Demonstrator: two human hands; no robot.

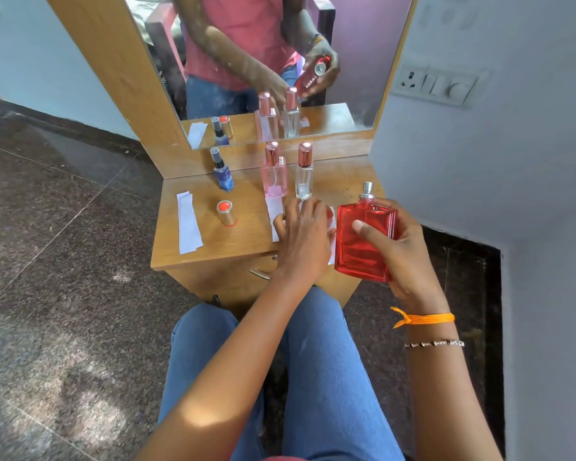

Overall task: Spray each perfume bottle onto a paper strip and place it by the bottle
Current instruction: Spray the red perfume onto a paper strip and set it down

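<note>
Right hand [401,247]: gripped flat rectangular red glass perfume bottle [364,242], thumb across its face, silver nozzle [367,189] uncapped and uppermost. Left hand [305,232]: lay palm-down, fingers loosely together, on white paper strips [274,211] at the wooden dresser top [243,241]; whether pinching 1 strip, cannot tell. Just beyond left fingertips: 2 capped bottles, pink [273,176] and clear [304,176]. Recommended: lifting 1 strip only, holding it clear of the other strips, aiming nozzle away from face, 1 short press.
</note>
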